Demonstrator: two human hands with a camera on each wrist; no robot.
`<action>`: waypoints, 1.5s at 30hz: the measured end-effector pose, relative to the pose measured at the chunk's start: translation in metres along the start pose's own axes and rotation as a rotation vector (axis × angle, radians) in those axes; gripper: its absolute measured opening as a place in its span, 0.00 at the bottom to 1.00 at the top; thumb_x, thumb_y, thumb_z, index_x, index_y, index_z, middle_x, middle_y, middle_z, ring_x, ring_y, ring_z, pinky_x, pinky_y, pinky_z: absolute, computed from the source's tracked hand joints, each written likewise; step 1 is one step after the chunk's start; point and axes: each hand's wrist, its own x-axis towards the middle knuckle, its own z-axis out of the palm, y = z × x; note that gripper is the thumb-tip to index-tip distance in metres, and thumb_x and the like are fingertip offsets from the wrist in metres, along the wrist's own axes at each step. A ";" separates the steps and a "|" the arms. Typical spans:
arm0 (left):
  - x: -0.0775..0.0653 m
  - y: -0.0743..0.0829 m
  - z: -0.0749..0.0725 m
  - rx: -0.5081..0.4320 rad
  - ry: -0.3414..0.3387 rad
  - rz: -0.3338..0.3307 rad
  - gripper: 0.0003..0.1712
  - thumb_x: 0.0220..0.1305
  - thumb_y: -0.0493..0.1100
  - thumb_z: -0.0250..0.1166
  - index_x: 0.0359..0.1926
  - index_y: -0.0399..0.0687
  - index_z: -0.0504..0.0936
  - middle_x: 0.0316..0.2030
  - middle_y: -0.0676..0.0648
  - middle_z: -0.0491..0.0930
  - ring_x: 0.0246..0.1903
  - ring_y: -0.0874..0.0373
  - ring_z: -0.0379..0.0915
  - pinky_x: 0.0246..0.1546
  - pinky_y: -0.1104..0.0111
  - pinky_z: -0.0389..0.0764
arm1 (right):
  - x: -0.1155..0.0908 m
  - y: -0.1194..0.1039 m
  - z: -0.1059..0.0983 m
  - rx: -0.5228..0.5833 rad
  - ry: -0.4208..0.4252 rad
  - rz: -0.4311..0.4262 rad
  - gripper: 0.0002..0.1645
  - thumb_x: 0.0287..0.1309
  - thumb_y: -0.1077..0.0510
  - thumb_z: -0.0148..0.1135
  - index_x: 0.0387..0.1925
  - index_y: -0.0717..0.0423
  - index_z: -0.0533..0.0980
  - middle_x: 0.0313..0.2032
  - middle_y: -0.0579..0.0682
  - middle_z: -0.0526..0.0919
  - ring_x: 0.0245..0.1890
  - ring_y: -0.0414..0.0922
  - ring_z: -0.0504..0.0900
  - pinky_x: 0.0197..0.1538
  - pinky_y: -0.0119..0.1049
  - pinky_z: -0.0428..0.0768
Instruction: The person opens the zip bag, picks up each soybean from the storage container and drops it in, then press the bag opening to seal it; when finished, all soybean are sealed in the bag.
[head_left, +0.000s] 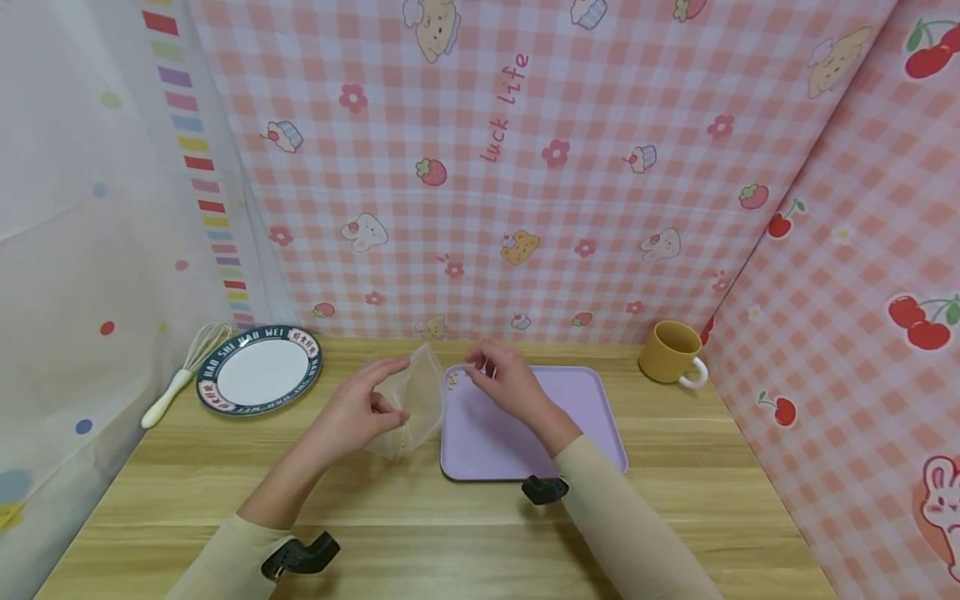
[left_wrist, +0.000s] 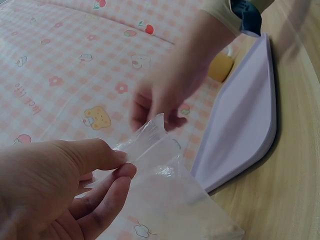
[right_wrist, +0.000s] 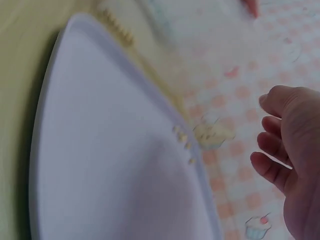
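My left hand pinches the upper edge of a clear plastic zip bag between thumb and fingers. A few small pale-yellow pieces lie low in the bag, seen blurred in the right wrist view; what they are, I cannot tell. To the bag's right is a lilac tray, with several similar small pieces at its far left corner. Above the tray's far edge hovers my right hand, its fingers loosely bent, with nothing visible in them in the right wrist view.
A dark-rimmed plate with lettering stands at the left, beside a whisk with a cream handle. At the back right is a yellow mug with a white handle. Patterned cloth walls border the wooden table.
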 end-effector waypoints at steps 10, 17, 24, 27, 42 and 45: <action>0.000 0.000 -0.001 -0.017 0.002 0.000 0.47 0.65 0.29 0.79 0.82 0.40 0.70 0.77 0.36 0.69 0.32 0.59 0.86 0.34 0.67 0.89 | 0.008 0.027 0.010 -0.168 -0.205 0.124 0.11 0.71 0.63 0.74 0.52 0.59 0.87 0.41 0.51 0.84 0.36 0.44 0.81 0.41 0.37 0.83; 0.000 0.001 -0.001 -0.009 0.003 0.003 0.47 0.65 0.29 0.79 0.82 0.40 0.70 0.78 0.36 0.68 0.32 0.60 0.87 0.35 0.67 0.89 | 0.015 0.040 0.017 -0.202 -0.257 0.154 0.11 0.71 0.63 0.74 0.52 0.57 0.86 0.42 0.51 0.85 0.42 0.49 0.84 0.47 0.43 0.85; -0.001 0.002 -0.002 -0.004 0.004 -0.008 0.47 0.64 0.29 0.79 0.82 0.41 0.70 0.78 0.36 0.67 0.32 0.60 0.87 0.35 0.67 0.89 | 0.017 0.047 0.021 -0.182 -0.272 0.187 0.11 0.70 0.64 0.74 0.52 0.57 0.87 0.41 0.49 0.84 0.41 0.45 0.83 0.47 0.41 0.85; -0.002 0.002 -0.002 0.001 0.009 0.001 0.47 0.64 0.28 0.79 0.81 0.40 0.70 0.78 0.34 0.67 0.32 0.61 0.86 0.34 0.68 0.89 | 0.017 0.048 0.023 -0.182 -0.275 0.183 0.11 0.69 0.64 0.75 0.52 0.57 0.87 0.40 0.49 0.84 0.41 0.45 0.82 0.47 0.41 0.84; -0.002 0.001 -0.003 -0.014 0.002 -0.023 0.47 0.65 0.29 0.79 0.82 0.42 0.69 0.79 0.35 0.65 0.32 0.59 0.86 0.33 0.67 0.89 | 0.017 0.055 0.029 -0.150 -0.284 0.223 0.11 0.70 0.65 0.75 0.52 0.57 0.89 0.44 0.49 0.84 0.45 0.45 0.84 0.51 0.40 0.85; -0.002 0.002 -0.002 -0.016 0.002 -0.023 0.47 0.65 0.29 0.78 0.82 0.42 0.69 0.80 0.35 0.65 0.32 0.59 0.86 0.33 0.67 0.89 | 0.017 0.055 0.029 -0.154 -0.282 0.231 0.10 0.71 0.65 0.74 0.52 0.57 0.89 0.43 0.49 0.83 0.44 0.45 0.83 0.51 0.40 0.85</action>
